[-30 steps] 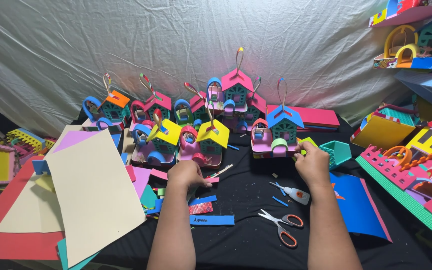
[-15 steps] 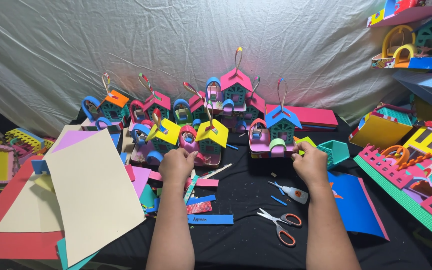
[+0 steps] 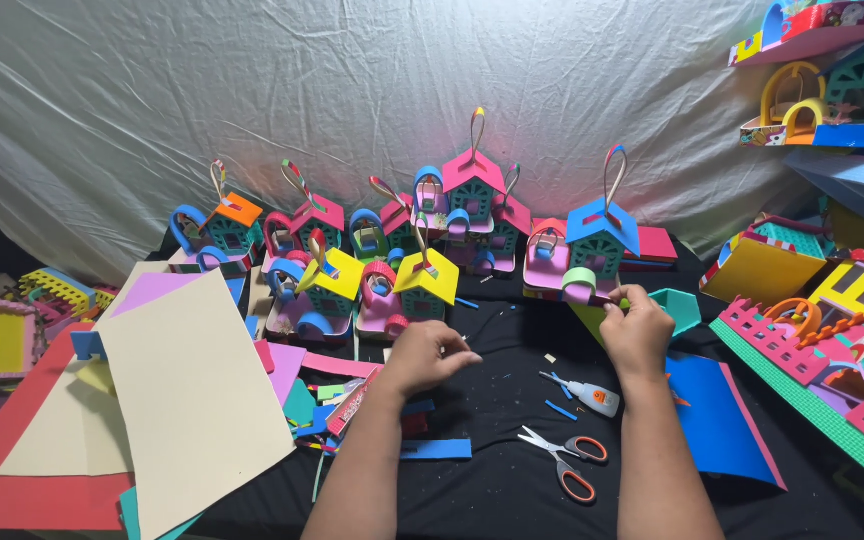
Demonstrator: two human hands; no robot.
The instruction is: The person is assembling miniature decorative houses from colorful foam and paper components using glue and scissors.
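I see my right hand [image 3: 637, 330] up at the blue-roofed foam house [image 3: 600, 240], its grip pinched on the small pale green arch [image 3: 580, 283] at the front of that house's pink base — the piece sits right at the doorway, touching the base. My left hand [image 3: 430, 357] hovers over the black table [image 3: 497, 400] just in front of the yellow-roofed house [image 3: 426, 283]; its fingers are curled in, and I cannot tell whether they pinch some small scrap or nothing.

As for progress, I judge a good deal done: a whole row of little houses stands at the back, each with roof and ribbon loop, and more finished pieces fill the shelf [image 3: 822, 130] at the right. The blue-roofed one looks nearly complete, with only this arch being fitted.

What remains seems to be raw stock — the large cream foam sheet [image 3: 187, 395] and the red sheet [image 3: 22, 480] under it at the left, the blue sheet [image 3: 712, 415] beside my right forearm, and loose offcuts. The orange-handled scissors [image 3: 564, 462] and the small glue bottle [image 3: 584, 393] lie between my arms, untouched.
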